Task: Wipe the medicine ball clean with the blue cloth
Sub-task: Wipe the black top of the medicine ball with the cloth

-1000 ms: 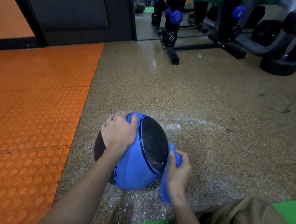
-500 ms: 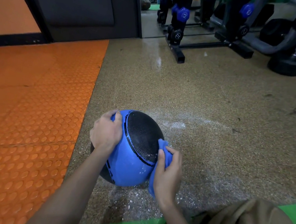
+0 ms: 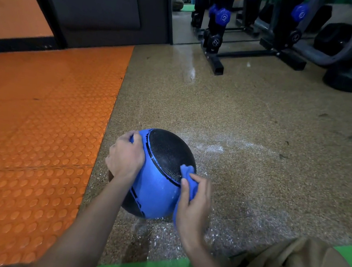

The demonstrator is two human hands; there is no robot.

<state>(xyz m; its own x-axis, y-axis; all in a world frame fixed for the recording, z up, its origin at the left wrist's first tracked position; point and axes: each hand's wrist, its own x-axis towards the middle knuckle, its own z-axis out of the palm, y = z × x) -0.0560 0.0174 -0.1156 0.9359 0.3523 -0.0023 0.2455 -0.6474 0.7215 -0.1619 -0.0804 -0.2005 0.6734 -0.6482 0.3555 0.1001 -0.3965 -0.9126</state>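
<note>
The left hand [image 3: 126, 157] is gripping the left side of the medicine ball [image 3: 156, 187], its fingers curling over the top. The ball is sitting between both hands on the speckled floor [image 3: 254, 163]. The right hand [image 3: 194, 205] is clutching the blue cloth [image 3: 187, 171] and pressing it against the ball's right side.

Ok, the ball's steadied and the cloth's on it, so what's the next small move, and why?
Probably sweep the cloth up across the black panel of the ball: the right hand presses it at that panel's lower edge, faint pale specks show there, and the left hand braces the ball.
</note>
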